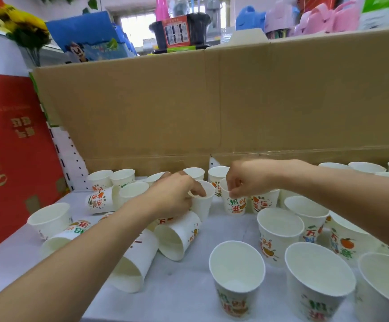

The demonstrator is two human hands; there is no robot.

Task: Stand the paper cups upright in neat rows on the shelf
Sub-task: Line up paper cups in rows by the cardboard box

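Left hand (175,194): reaches in from the near left, with its fingers curled over the rim of an upright white paper cup (202,206) and gripping it at mid-shelf.
Right hand (247,180): comes in from the right. Thumb and fingertips pinch the rim of a white paper cup with green and red print (235,205).
Held cups: both stand on the pale white shelf (189,275), the printed one just to the right of the other.
Tipped cups: several lie on their sides on the left half. A fallen cup with its mouth facing near (177,238) lies just near the left hand. A second fallen cup (130,268) lies partly under the left forearm. A printed fallen cup (100,199) lies further left.
Standing cups, near right: a near printed cup (235,270), a wide cup beside it (316,280) and a cup behind them (279,231) stand mouth-up, close together, with more at the right edge.
Far row: upright white cups (99,178) line the back at left and centre.
Backdrop: a tall brown cardboard wall (212,101) stands behind the shelf.
Left side: a red cardboard box with gold lettering (10,159) stands at the left end.
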